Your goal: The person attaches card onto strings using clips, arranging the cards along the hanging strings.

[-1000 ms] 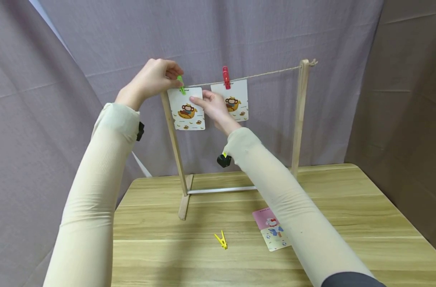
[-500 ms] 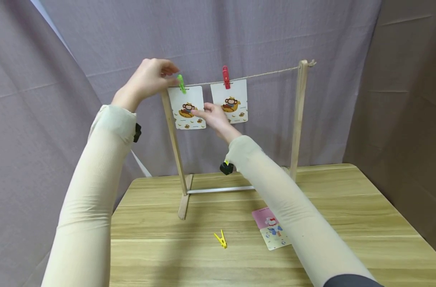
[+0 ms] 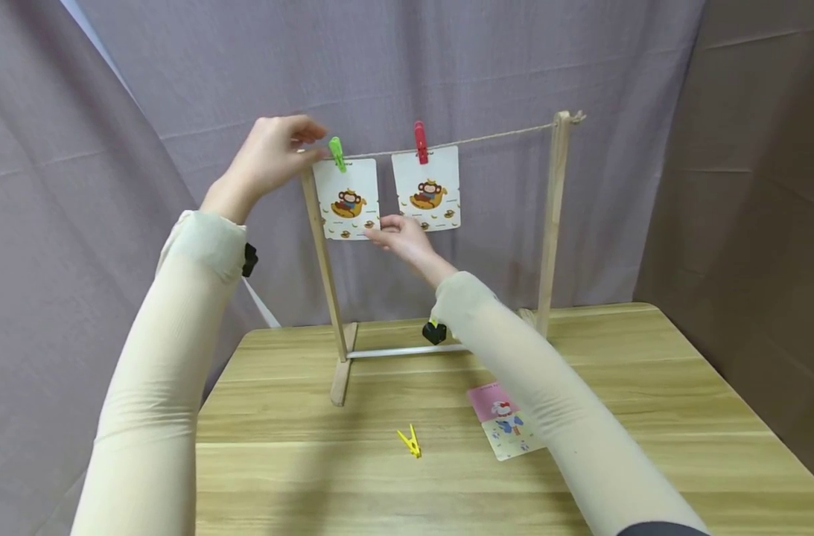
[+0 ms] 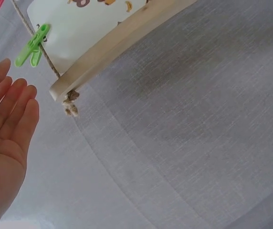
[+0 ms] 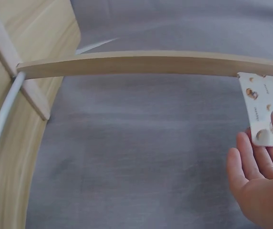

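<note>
A white monkey card (image 3: pixel 342 182) hangs at the left end of the twine line, with a green clothespin (image 3: pixel 336 154) on its top edge. My left hand (image 3: pixel 266 156) is just left of that clothespin, apart from it; in the left wrist view its fingers (image 4: pixel 15 109) extend loosely with nothing between them. My right hand (image 3: pixel 407 242) pinches the card's lower right corner, thumb in front and fingertips partly hidden behind it, as the right wrist view shows. A second monkey card (image 3: pixel 440 175) hangs to the right under a red clothespin (image 3: pixel 421 143).
The twine (image 3: pixel 500 137) runs between wooden posts (image 3: pixel 552 223) of a stand on the wooden table (image 3: pixel 279 447). On the tabletop lie a yellow clothespin (image 3: pixel 411 443) and a pink and cream card (image 3: pixel 503 424), partly covered by my right sleeve. A grey curtain (image 3: pixel 500 59) hangs behind.
My left hand has let go of the green clothespin and drawn off to the left. My right hand has slid down the card's right edge to its lower corner.
</note>
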`<state>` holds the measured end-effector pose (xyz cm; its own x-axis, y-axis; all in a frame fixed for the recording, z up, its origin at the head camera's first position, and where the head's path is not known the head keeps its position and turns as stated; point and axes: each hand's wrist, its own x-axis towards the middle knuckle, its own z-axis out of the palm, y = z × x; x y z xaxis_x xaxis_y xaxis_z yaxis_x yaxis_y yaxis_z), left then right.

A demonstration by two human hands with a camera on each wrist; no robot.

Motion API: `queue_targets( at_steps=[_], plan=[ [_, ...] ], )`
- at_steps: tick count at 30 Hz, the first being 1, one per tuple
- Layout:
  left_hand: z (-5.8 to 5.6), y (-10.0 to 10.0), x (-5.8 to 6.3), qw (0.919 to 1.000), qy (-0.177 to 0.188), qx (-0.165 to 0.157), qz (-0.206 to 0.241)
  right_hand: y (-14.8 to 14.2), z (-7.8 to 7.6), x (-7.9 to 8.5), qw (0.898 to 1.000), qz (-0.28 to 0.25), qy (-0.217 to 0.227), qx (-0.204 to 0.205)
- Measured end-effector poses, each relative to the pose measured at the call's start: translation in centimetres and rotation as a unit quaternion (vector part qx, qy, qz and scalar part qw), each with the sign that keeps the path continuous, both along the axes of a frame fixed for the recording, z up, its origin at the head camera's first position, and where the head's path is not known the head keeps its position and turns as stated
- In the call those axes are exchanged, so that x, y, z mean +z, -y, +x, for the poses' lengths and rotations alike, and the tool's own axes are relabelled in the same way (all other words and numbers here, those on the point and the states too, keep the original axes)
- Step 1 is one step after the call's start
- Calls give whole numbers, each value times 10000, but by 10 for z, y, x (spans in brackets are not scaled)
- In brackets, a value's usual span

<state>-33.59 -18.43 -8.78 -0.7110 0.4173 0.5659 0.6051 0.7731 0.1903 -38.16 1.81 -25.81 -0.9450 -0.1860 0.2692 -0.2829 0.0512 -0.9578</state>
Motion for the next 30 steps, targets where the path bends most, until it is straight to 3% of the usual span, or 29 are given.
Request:
queue_targets(
  at_steps=[5,15,24,30],
  plan=[
    [0,0,-11,9998,5,-176,102,-10,-3,-12,9999,-140,-58,-23],
    [-2,-6,-41,9991,-44,-389,-146,-33,-2,-28,10000,-24,-7,-12],
    [-2,-11,-76,9966,225,-794,-45,-56,3,-41,9997,149,172,-64],
    [0,-14,-97,9957,392,-791,-267,-76,6,-45,9994,208,236,-149]
  ],
)
